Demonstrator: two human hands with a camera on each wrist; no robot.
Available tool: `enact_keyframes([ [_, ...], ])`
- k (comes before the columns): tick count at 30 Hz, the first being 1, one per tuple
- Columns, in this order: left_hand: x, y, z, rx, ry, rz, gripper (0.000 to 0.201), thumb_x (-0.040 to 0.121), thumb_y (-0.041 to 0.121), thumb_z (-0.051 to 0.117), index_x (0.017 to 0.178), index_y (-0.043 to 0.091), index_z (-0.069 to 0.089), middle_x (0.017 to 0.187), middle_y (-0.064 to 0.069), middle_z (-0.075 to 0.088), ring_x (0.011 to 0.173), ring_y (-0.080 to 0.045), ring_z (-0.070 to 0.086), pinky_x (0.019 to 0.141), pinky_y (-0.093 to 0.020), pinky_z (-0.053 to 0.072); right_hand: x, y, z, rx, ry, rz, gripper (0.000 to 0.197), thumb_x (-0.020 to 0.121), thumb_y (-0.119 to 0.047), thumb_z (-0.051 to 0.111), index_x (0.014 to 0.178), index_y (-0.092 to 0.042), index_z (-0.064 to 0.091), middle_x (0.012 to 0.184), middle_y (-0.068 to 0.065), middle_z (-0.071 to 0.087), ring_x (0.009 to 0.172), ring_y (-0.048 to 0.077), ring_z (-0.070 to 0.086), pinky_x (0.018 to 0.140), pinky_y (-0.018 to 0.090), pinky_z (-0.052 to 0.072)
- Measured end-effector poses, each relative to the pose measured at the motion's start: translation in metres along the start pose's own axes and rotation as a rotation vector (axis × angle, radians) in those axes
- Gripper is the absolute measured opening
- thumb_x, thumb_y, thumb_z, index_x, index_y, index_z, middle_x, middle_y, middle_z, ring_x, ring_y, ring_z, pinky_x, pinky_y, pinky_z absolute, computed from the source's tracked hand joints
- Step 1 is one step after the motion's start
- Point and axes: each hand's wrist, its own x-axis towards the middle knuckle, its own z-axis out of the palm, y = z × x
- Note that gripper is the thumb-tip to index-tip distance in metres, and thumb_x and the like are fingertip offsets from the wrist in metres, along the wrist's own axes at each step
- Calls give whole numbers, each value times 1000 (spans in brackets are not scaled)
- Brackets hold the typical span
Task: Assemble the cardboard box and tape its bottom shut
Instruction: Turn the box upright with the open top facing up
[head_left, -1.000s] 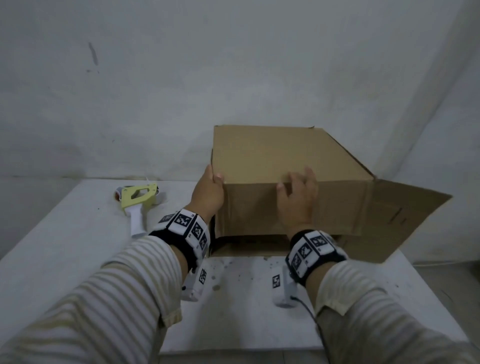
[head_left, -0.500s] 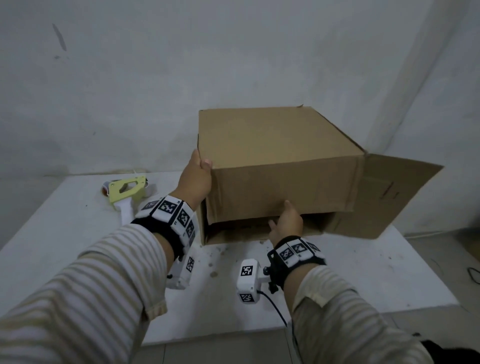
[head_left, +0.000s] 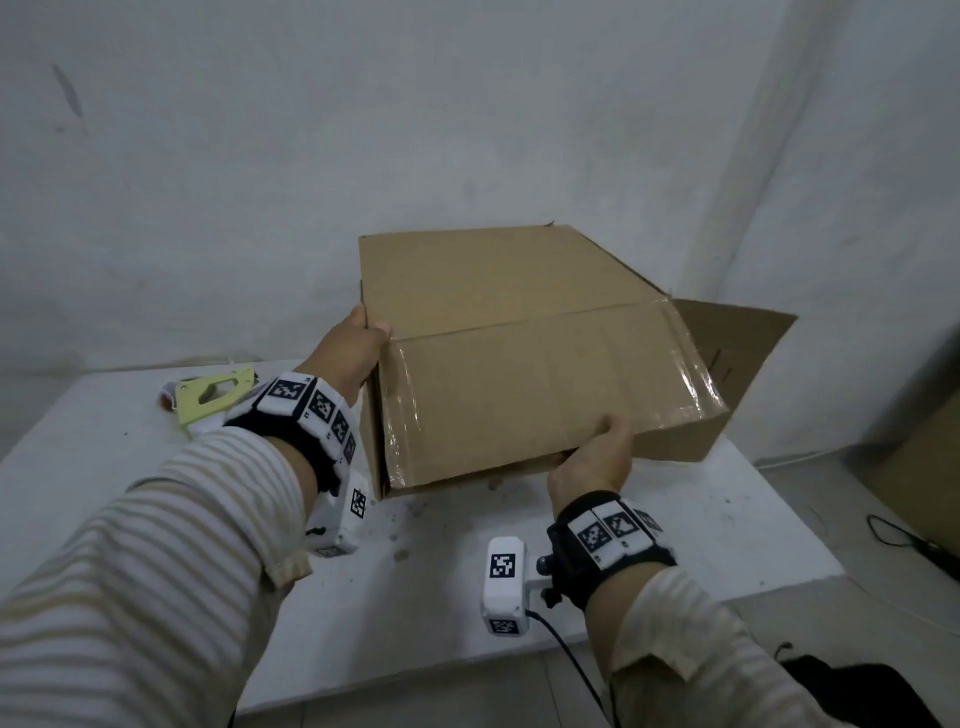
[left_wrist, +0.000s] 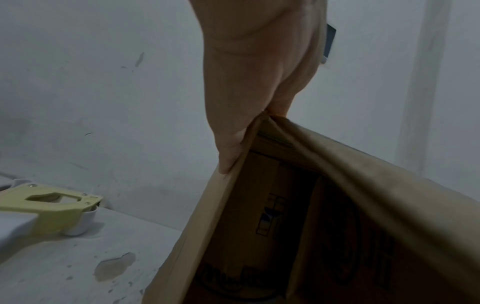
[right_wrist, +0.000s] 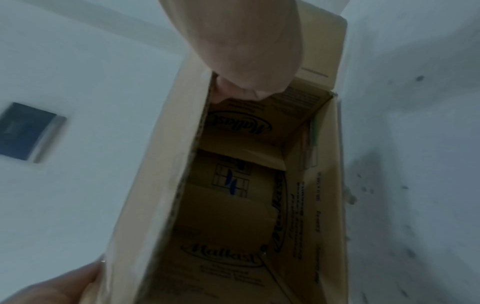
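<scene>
The brown cardboard box (head_left: 519, 364) is held tilted above the white table (head_left: 701, 525), its open side facing down toward me. Shiny clear tape runs along the left and right edges of its near face. One loose flap (head_left: 737, 343) sticks out to the right. My left hand (head_left: 353, 348) grips the box's upper left corner, thumb on top. My right hand (head_left: 592, 462) grips the lower front edge, thumb on the outside, fingers underneath. In the left wrist view the left hand (left_wrist: 249, 82) pinches the box (left_wrist: 363, 185) at that corner. The right hand (right_wrist: 246, 51) reaches inside the box (right_wrist: 233, 205).
A yellow and white tape dispenser (head_left: 208, 400) lies on the table at the back left, behind my left wrist. A white wall stands close behind. On the floor at the right are a brown cardboard piece (head_left: 924, 467) and a black cable (head_left: 904, 540).
My right hand left the box's front face and took its lower edge from below. The box has risen off the table and tipped its taped face upward toward me.
</scene>
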Motion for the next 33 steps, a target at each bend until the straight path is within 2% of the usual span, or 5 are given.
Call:
enact_keyframes([
  [6,1,6,0,-116,-22,-47,43,102,15,34,144,22,38,124,1,54,105,-19,51,89,-31,39,-20,-43,24,-57,-142,-229,13,80,-31,51,73,-21,57,76,-2,57,76,20,54,65,33,44],
  [12,-1,-1,-8,-263,16,-105,37,95,18,47,131,14,55,146,-14,43,134,-30,39,108,-45,31,-32,-69,72,-201,-399,-562,28,97,-39,43,80,-24,58,80,-1,57,76,15,55,73,33,45],
  [17,-3,0,1,-283,62,-143,35,94,30,51,127,26,61,139,9,47,128,-21,40,114,-53,19,-1,-60,94,-810,-513,-921,18,93,-24,53,109,-15,59,112,2,47,103,17,49,96,30,40],
  [25,-3,5,25,-223,378,-41,42,100,17,34,139,22,46,132,-6,55,112,-29,53,82,-30,37,41,-40,91,-1619,-578,-1245,43,96,-36,35,132,-20,51,138,12,46,130,30,40,109,41,29],
  [33,2,0,63,225,595,90,65,96,45,38,148,10,20,154,-13,21,138,-34,30,113,-46,30,57,-49,84,-1685,-693,-1335,41,98,-38,32,130,-21,50,138,8,48,130,28,40,110,41,27],
])
